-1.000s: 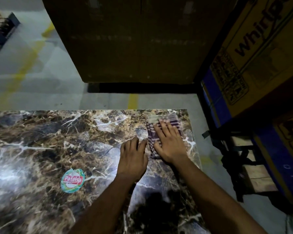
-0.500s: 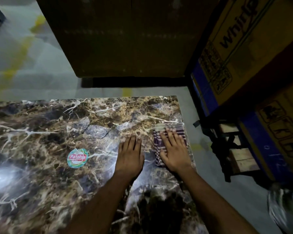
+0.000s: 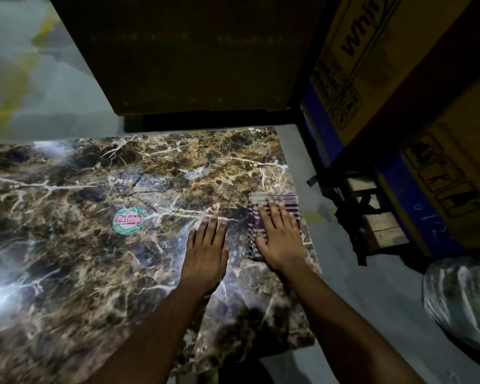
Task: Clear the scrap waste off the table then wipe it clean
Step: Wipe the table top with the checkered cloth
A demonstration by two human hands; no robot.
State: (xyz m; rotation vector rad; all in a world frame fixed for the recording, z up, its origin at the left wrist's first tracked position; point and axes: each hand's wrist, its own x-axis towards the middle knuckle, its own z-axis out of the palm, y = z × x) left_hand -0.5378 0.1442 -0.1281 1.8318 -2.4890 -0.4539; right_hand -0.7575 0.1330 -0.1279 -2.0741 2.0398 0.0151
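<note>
Pressing: right hand (image 3: 279, 239) flat on cloth (image 3: 272, 214); left hand (image 3: 205, 252) flat on table (image 3: 81, 231)

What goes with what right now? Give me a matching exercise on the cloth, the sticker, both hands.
Things:
1. checked cloth
2. round sticker
3. left hand
4. right hand

States:
A. flat on bare marble tabletop
B. pressing on the cloth
C. at the table's right edge
D. stuck left of both hands

Pairs: 1-C, 2-D, 3-A, 4-B
</note>
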